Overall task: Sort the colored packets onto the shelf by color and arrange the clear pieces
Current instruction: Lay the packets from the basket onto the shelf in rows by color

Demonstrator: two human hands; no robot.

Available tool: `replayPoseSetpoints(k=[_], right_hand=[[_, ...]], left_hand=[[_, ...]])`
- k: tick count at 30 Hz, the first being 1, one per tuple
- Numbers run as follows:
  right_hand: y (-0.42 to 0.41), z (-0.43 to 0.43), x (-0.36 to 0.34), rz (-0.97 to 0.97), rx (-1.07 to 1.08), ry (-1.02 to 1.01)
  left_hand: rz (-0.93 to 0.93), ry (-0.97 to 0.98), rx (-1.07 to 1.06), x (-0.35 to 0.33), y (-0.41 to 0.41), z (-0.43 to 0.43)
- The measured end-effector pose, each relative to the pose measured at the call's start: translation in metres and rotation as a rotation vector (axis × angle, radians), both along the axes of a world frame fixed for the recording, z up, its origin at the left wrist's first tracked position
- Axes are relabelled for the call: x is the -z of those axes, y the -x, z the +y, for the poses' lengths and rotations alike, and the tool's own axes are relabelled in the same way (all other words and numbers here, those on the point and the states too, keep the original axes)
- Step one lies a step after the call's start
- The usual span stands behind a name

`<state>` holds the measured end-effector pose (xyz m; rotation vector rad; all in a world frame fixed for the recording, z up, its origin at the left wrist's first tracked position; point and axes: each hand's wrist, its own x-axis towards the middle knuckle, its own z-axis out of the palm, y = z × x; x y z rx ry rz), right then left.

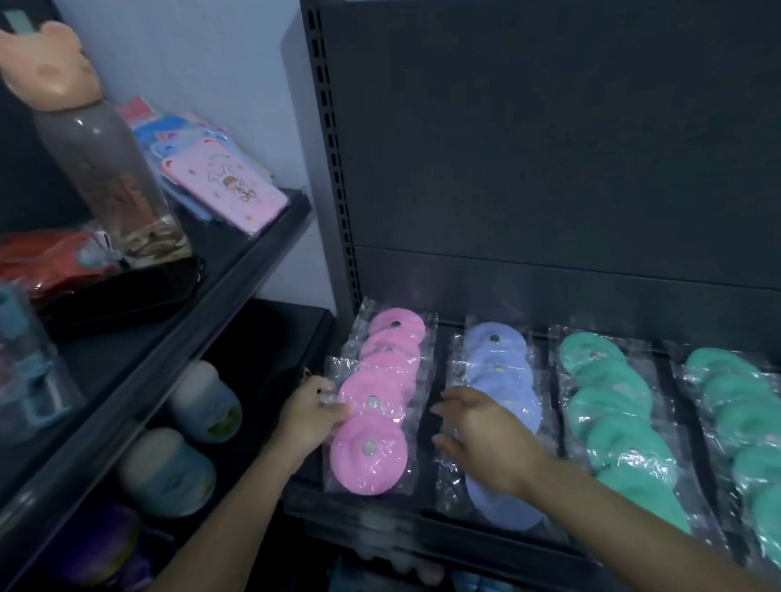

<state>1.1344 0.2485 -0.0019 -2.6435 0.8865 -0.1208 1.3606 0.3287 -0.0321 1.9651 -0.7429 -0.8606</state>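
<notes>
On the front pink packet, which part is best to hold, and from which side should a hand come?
Pinch the clear plastic margin on its left edge, coming from the left, where the left hand is. The front pink packet lies flat atop its row, and purple packets sit near its right.

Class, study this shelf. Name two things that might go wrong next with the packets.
1. The left hand pinches the pink packets by their wrap; a tug could pull the overlapped row crooked or over the shelf edge.
2. The right hand is spread over the purple packets; brushing them might slide them out of line.
</notes>
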Motion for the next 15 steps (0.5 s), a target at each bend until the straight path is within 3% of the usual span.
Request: replayPoseSetpoints(k=[4,10,15], right_hand=[[-0.023,0.008,0.012,0.07,-0.144,0.082],[-0.035,0.016,0.021,0.216,-0.187,0.053],[-0.039,0.017,0.03,0.222,-0.177,0.091]], left_hand=[[-0.221,-0.028,0.035,0.008,-0.001,-0.002],[-0.364,-0.006,0.066,0.015,-0.007,0.0],[-0.415,0.024,0.08,0.018,-0.013,0.002]])
